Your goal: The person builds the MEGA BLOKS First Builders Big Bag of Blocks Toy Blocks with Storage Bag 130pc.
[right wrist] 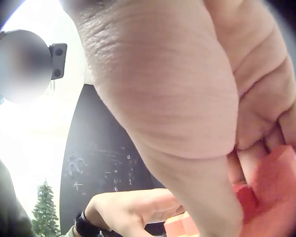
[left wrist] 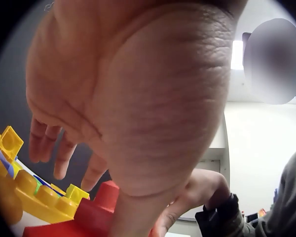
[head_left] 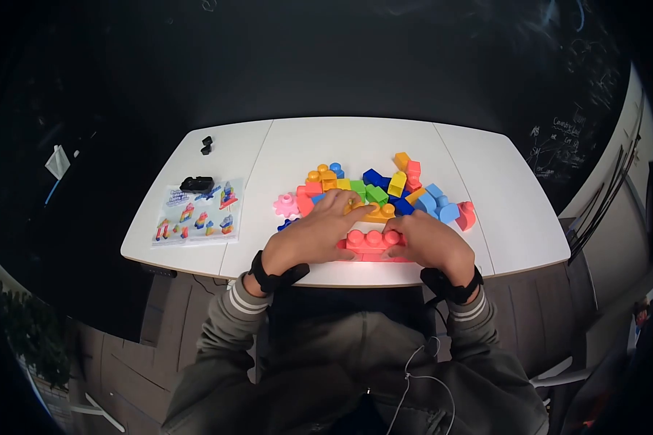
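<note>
Red bricks [head_left: 371,243] with round studs lie together near the table's front edge, between the two hands. On their left side rests the thumb of the left hand [head_left: 313,230]; its other fingers reach out loosely above the yellow studded brick [head_left: 379,212] behind. In the left wrist view those fingers hang apart beyond a red brick [left wrist: 94,212]. From the right, the right hand [head_left: 432,239] grips the red bricks, thumb in front and fingers behind. The right wrist view shows its fingers bent behind a red brick [right wrist: 278,180].
Behind the hands spreads a pile of coloured bricks, with green [head_left: 376,194], dark blue [head_left: 373,177] and light blue [head_left: 448,212] ones. A pink flower-shaped piece [head_left: 286,205] lies left of it. Farther left are a picture sheet [head_left: 196,217] and a black object [head_left: 196,184].
</note>
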The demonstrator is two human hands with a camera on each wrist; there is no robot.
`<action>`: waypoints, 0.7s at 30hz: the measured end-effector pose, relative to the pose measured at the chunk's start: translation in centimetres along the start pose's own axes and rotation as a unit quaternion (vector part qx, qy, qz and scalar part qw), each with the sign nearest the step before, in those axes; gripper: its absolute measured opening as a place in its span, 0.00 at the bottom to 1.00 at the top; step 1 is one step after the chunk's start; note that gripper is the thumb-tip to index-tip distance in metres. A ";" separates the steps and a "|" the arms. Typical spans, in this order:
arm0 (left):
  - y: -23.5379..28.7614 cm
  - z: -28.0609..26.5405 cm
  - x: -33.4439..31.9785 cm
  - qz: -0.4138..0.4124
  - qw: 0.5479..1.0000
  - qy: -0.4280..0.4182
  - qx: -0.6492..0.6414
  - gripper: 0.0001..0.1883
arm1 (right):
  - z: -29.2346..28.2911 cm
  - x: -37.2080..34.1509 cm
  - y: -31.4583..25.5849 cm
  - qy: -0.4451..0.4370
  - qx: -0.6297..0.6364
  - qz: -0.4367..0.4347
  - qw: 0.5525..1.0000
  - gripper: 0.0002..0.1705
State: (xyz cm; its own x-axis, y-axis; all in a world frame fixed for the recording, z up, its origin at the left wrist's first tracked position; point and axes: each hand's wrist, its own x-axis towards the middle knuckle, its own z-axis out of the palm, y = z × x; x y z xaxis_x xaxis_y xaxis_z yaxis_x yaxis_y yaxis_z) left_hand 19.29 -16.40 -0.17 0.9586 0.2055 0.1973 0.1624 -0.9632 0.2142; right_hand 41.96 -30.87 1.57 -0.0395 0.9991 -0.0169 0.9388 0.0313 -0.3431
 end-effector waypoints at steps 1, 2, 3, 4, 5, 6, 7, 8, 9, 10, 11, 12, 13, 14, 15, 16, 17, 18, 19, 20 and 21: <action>0.4 0.2 0.1 -0.022 1.000 0.007 0.008 0.54 | 0.0 -0.1 -0.1 -0.006 -0.010 -0.005 1.000 0.23; 0.5 0.5 0.2 -0.022 1.000 0.008 0.008 0.54 | -0.1 -0.1 -0.1 -0.013 -0.021 -0.010 1.000 0.23; 0.4 1.0 0.4 -0.012 0.999 0.034 0.018 0.56 | -0.1 -0.1 -0.1 -0.012 -0.021 -0.011 1.000 0.23; 0.2 1.4 0.6 -0.002 0.998 0.061 0.028 0.58 | -0.1 -0.1 -0.1 -0.019 -0.029 -0.021 0.999 0.26; -0.1 1.9 0.7 -0.003 0.998 0.061 0.028 0.58 | 0.0 -0.1 -0.1 -0.025 -0.036 -0.030 0.999 0.29; -0.4 2.4 0.8 -0.024 0.999 0.028 0.021 0.57 | -0.1 -0.2 0.0 -0.025 -0.037 -0.030 0.999 0.29; -0.5 2.5 0.9 -0.045 0.999 -0.005 0.013 0.56 | -0.3 -0.5 0.0 -0.025 -0.020 -0.045 0.998 0.34; -0.5 2.5 0.9 -0.046 0.999 -0.005 0.012 0.56 | -0.5 -0.7 0.0 -0.026 -0.004 -0.059 0.998 0.40; -0.7 2.4 1.0 -0.048 0.999 -0.012 0.008 0.55 | -0.8 -0.9 -0.2 -0.026 -0.004 -0.059 0.998 0.40; -0.6 2.1 1.2 -0.051 0.999 -0.019 0.004 0.54 | -1.2 -1.1 -0.5 -0.015 -0.014 -0.040 0.999 0.44; -0.5 1.8 1.3 -0.052 0.998 -0.020 0.003 0.54 | -1.3 -1.3 -0.6 -0.004 -0.025 -0.021 0.999 0.49; -0.3 1.5 1.3 -0.051 0.998 -0.030 -0.017 0.53 | -0.9 -1.2 -0.4 -0.005 -0.024 -0.021 0.999 0.49; 0.0 1.2 1.4 -0.050 0.997 -0.039 -0.037 0.52 | -0.4 -1.1 0.1 0.019 -0.028 -0.032 0.999 0.48; 0.3 0.9 1.4 -0.050 0.997 -0.040 -0.037 0.52 | -0.1 -1.1 0.4 0.043 -0.031 -0.042 0.998 0.47; 0.6 0.7 1.5 -0.038 0.997 -0.048 -0.046 0.51 | 0.0 -1.0 0.5 0.042 -0.030 -0.041 0.998 0.47; 0.8 0.7 1.6 -0.025 0.997 -0.057 -0.056 0.51 | 0.0 -1.0 0.5 0.026 -0.020 -0.027 0.999 0.47; 0.6 1.0 1.6 -0.022 0.996 -0.059 -0.056 0.51 | 0.0 -0.9 0.4 0.009 -0.009 -0.011 1.000 0.47; 0.3 1.6 1.5 -0.010 0.995 -0.049 -0.083 0.50 | -0.3 -0.7 0.2 0.010 -0.009 -0.008 1.000 0.47; 0.3 1.7 1.5 0.003 0.993 -0.040 -0.109 0.49 | -0.8 -0.4 -0.1 -0.041 -0.007 0.031 0.999 0.45; 0.2 1.6 1.4 0.007 0.993 -0.042 -0.110 0.49 | -1.1 -0.4 -0.2 -0.092 -0.004 0.070 0.993 0.44; 0.2 1.5 1.3 0.007 0.993 -0.043 -0.111 0.48 | -0.7 -0.5 0.6 -0.091 -0.003 0.073 0.993 0.44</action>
State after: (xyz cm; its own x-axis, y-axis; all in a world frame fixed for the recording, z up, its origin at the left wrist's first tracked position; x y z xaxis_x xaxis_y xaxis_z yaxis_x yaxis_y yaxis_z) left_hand 20.95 -16.58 -1.30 0.9783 0.1672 0.1225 0.1016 -0.9018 0.4199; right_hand 42.76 -31.30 2.04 0.0375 0.9711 -0.2358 0.9411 -0.1136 -0.3183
